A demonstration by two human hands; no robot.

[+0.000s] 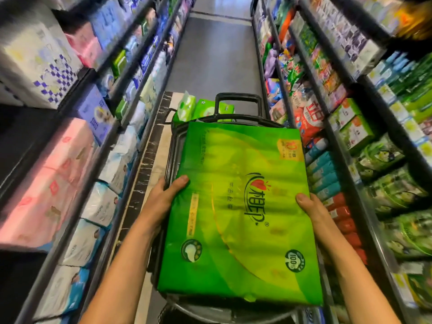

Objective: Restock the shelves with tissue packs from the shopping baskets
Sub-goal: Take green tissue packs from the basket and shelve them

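A large green tissue pack with red and dark lettering lies flat between my hands, above a black shopping basket. My left hand grips its left edge, thumb on top. At its right edge my right hand does the same. Beyond the pack, smaller green tissue packs stick up from a second black basket whose tall handle stands upright. The near basket's contents are hidden under the big pack.
Shelves line both sides of a narrow aisle. The left shelves carry pink, white and blue tissue packs. Green, teal and red packs fill the right shelves. Grey floor runs ahead beyond the baskets.
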